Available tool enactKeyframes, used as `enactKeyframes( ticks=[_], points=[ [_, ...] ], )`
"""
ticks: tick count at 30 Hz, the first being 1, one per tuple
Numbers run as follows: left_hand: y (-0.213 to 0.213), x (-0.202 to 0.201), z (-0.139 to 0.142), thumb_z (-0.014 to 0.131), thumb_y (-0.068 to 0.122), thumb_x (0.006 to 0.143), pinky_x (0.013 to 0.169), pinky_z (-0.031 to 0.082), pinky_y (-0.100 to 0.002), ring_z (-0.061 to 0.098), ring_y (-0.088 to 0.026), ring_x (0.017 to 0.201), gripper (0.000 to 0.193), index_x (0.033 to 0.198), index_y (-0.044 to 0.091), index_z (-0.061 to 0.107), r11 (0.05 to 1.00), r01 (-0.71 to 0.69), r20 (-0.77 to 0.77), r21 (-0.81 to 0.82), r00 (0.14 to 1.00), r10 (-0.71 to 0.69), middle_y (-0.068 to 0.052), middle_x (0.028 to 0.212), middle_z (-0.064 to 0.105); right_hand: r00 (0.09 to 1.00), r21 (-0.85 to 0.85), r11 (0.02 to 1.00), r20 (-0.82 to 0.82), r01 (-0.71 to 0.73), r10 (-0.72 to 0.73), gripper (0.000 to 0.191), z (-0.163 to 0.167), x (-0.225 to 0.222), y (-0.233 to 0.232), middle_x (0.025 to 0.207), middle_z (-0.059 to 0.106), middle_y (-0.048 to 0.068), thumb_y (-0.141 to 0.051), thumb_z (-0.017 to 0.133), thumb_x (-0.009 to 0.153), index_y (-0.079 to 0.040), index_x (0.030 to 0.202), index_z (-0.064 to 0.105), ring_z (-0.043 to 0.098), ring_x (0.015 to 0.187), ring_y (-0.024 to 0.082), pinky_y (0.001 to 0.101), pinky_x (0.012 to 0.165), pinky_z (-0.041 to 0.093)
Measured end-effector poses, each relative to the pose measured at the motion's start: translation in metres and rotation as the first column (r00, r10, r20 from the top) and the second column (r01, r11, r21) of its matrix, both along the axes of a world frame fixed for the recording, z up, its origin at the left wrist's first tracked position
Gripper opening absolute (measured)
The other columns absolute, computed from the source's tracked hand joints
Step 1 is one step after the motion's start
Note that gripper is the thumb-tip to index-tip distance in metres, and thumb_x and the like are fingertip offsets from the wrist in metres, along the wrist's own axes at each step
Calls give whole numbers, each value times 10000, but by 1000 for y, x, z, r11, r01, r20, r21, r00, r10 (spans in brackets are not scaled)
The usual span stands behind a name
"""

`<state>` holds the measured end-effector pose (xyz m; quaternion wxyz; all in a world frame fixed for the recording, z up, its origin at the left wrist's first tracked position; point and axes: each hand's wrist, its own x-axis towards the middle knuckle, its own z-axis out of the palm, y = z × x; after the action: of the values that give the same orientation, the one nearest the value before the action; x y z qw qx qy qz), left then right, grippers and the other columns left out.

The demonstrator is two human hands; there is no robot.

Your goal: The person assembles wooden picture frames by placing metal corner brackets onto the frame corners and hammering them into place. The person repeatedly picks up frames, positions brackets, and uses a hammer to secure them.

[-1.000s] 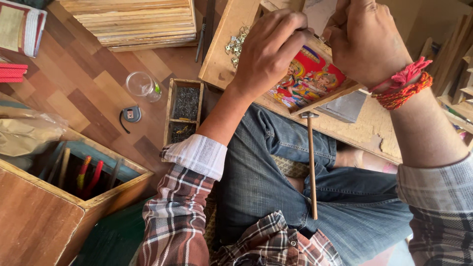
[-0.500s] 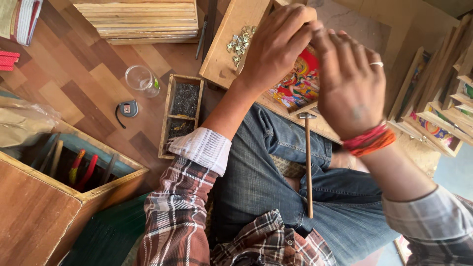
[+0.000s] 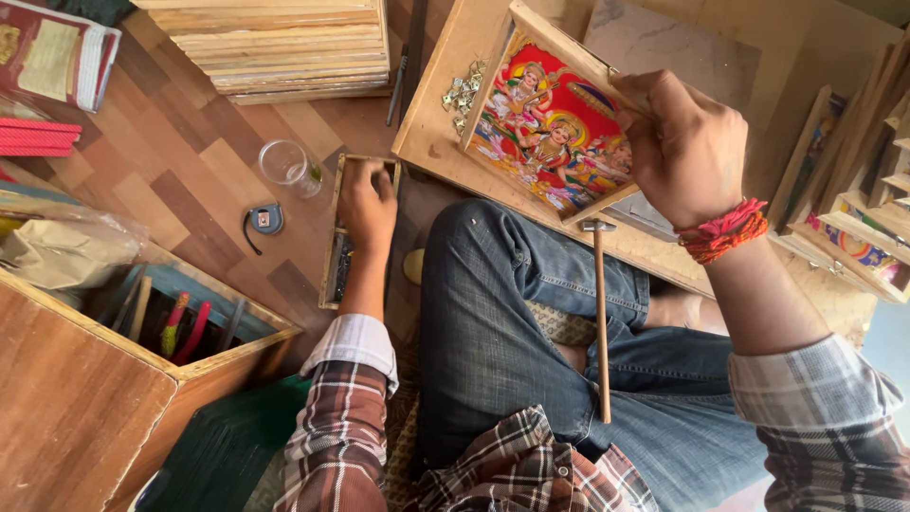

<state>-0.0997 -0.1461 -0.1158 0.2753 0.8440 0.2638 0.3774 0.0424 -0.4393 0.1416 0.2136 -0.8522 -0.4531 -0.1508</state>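
wooden frame [image 3: 531, 71] with a bright red printed picture [image 3: 550, 133] in it is lying face up on a pale work board [image 3: 427, 123], and the right hand [image 3: 687, 147] is gripping its right edge, fingers curled tight over the rim and thumb pressing on the face side. the left hand [image 3: 368, 204] is reaching down into a small wooden tray [image 3: 334, 275] of dark small nails or tacks on the floor beside the knee; its fingers are bunching down into the tray's upper compartment, and i cannot tell whether they are already pinching anything. a hammer [image 3: 600, 313] is lying free across the jeans, head toward the frame, handle toward the body, with neither hand on it.

to do this step well, i judge the left hand should be pinching up just one piece, fingertips only, so the tray is not tipping or spilling. the right hand should be keeping the frame flat and pressed to the board, so that the picture is not sliding. the hammer looks close enough to lift without looking away, but it is resting loosely on the thigh, so any shift of the leg could be rolling it off.

a heap of small metal clips [image 3: 462, 92] is lying on the board just beside the frame's left edge. a clear plastic cup [image 3: 289, 166] and a small tape measure [image 3: 265, 220] are sitting on the floor near the tray.
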Motion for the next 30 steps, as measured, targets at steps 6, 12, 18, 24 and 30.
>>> enactKeyframes(
  ticks=[6,12,18,24,30],
  points=[
    [22,-10,-48,584,274,1035,780,505,-568,646,-460,940,258,1006,37,684,979,113,-441,-167,880,-177,-226,1031,687,992,74,994,-96,-80,87,506,16,5,-3,1019,712,139,-39,697,960,-5,1428,508,692,910,370,447,758,543],
    [36,-9,-55,583,185,1034,858,507,-541,644,-444,1019,184,1053,42,697,963,172,-356,-208,904,-238,-211,1086,702,990,-33,992,-75,-119,117,419,17,2,-2,1044,714,152,4,695,985,-77,1396,674,705,904,343,438,768,554],
    [37,-10,-50,798,69,722,858,521,-497,643,-428,1013,266,983,69,747,972,103,-565,-210,799,-206,-217,1062,685,982,33,984,-64,-178,179,330,13,4,-2,1066,715,151,4,691,1021,-29,1348,674,715,898,313,395,785,564],
    [33,-10,-43,720,3,774,871,541,-467,684,-381,1016,192,939,96,749,947,64,-559,-316,794,-240,-173,1047,728,980,81,981,-77,-177,183,372,29,-2,3,1010,711,159,27,707,987,21,1354,649,717,887,304,377,785,566],
    [25,-16,-48,750,5,806,783,512,-506,650,-427,913,117,911,35,708,984,165,-251,-60,952,-175,-191,965,683,992,100,990,94,-99,90,280,67,-2,-40,1089,725,199,108,702,1000,77,1274,655,737,937,279,324,835,573]
  ],
)
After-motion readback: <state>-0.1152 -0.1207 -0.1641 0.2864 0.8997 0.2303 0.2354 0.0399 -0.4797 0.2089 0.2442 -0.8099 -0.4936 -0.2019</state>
